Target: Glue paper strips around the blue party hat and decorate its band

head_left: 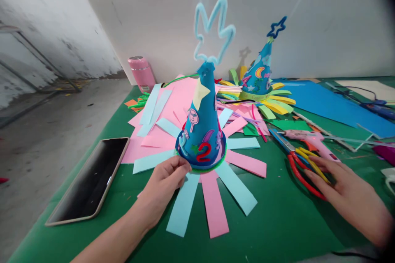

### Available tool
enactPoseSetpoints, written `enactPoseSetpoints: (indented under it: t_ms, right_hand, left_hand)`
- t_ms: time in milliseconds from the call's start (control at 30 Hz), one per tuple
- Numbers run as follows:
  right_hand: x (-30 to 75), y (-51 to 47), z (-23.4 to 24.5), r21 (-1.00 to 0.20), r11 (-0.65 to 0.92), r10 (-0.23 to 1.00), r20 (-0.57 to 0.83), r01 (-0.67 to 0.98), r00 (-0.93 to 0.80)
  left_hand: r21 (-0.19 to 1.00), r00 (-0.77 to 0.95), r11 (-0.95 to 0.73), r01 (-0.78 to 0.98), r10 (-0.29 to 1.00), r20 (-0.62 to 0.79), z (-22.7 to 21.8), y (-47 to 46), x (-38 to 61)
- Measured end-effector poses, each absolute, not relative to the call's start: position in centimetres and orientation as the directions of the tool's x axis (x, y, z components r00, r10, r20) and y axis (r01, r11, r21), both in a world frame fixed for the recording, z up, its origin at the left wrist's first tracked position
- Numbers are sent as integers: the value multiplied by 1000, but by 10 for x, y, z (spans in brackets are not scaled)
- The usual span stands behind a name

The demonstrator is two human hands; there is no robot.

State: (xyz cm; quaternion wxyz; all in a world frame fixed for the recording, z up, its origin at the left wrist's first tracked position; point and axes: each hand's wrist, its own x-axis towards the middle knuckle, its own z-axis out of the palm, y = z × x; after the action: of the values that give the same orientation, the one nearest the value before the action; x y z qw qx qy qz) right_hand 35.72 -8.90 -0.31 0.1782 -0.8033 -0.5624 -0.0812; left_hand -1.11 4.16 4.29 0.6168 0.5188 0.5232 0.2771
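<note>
Paper strips (214,209), pink and pale blue, were fanned around the blue cone hat (202,131) on the green table (277,230), its rim pinched by the left hand (165,181), while the right hand (348,195) was laid open on red-handled scissors (295,168)

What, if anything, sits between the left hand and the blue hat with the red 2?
Nothing visible: the left hand touches the hat at its lower rim, above the paper strips. The right hand lies apart on the scissors.
</note>
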Motion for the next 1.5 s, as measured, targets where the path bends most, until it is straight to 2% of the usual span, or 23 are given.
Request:
enactPoseSetpoints:
  t_ms: [33, 167, 267, 400, 500, 567, 667, 867, 967, 1033, 1167, 1233, 1333, 1500]
  right_hand:
    - [349, -81, 4, -186, -290, 885, 321, 939, 337]
    - [309, -57, 25, -244, -119, 874, 434, 962, 219]
    - [274, -44, 33, -301, 140, 879, 476, 943, 22]
    - [231, -21, 30, -311, 398, 892, 352, 863, -285]
    - [210, -2, 23, -309, 381, 899, 346, 871, -270]
    - [202, 8, 18, -314, 339, 907, 361, 887, -219]
    - [195, 15, 14, -317, 320, 911, 363, 893, -197]
    - [190, 19, 18, -343, 303, 915, 367, 889, -171]
    - [191, 17, 25, -377, 329, 879, 458, 866, -135]
    - [191, 12, 31, -420, 397, 831, 543, 816, -125]
    - [186, -3, 42, -451, 628, 726, 634, 634, -267]
    - [183, -8, 42, -456, 689, 692, 646, 563, -323]
    - [182, -12, 37, -480, 698, 695, 634, 531, -340]
    - [183, -13, 28, -550, 666, 742, 563, 504, -364]
  left_hand:
    - [929, 284, 313, 198, 889, -360, 44, 42, -12]
    - [929, 236, 355, 108, 898, -371, 48, 38, -14]
    - [910, 229, 412, -54, 892, -390, 51, 30, -13]
    - [897, 145, 373, -237, 927, -347, 54, 29, -11]
    - [896, 20, 287, -338, 954, -298, 56, 46, -13]
    - [868, -28, 296, -399, 942, -334, 55, 60, -14]
    - [822, -37, 347, -452, 913, -406, 52, 76, -13]
    - [813, -38, 333, -477, 917, -398, 52, 92, -13]
    - [804, -71, 310, -507, 915, -397, 62, 81, -17]
    - [763, -22, 365, -533, 896, -444, 70, 62, -14]
    - [548, 211, 582, -600, 776, -594, 72, 18, 9]
    - [460, 278, 646, -610, 718, -639, 66, 5, 22]
    - [396, 356, 675, -623, 694, -626, 53, 2, 32]
    - [375, 388, 658, -653, 716, -580, 45, 7, 30]
